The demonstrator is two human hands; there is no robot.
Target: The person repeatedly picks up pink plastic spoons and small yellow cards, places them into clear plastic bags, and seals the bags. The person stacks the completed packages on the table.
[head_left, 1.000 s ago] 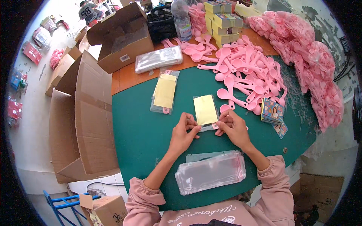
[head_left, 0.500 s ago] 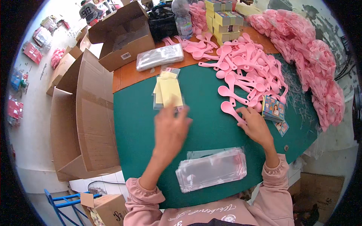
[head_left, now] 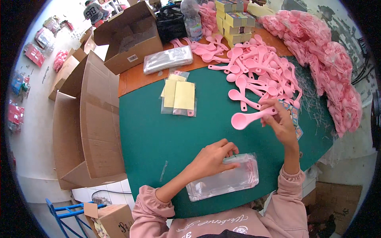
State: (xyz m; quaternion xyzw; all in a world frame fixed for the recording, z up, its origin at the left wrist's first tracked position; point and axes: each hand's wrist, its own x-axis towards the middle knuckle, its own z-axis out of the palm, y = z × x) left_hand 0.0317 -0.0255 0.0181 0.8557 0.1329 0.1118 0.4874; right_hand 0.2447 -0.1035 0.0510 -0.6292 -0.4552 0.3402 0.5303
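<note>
My right hand (head_left: 279, 121) is closed round the handle of a pink plastic spoon (head_left: 241, 120), raised over the green tabletop with its bowl to the left. Lower down, my left hand (head_left: 212, 158) rests at the upper edge of a stack of clear plastic bags (head_left: 222, 183), thumb and fingers apart. Beyond my right hand spreads a heap of loose pink spoons (head_left: 262, 67). Partly hidden behind that hand are small printed cards (head_left: 294, 113). Several filled clear packets with pale yellow cards (head_left: 184, 95) lie together toward the far left of the table.
Open cardboard boxes (head_left: 101, 127) stand along the left side. Another bundle of clear bags (head_left: 168, 59), a plastic bottle (head_left: 192, 22) and stacked card blocks (head_left: 238, 23) sit at the back. Bagged pink spoons (head_left: 317, 51) line the right edge. A small clear strip (head_left: 163, 171) lies left.
My right hand has lifted the pink spoon off the table. My left hand has moved from the filled packets down to the clear bags. A clear strip now shows on the tabletop.
</note>
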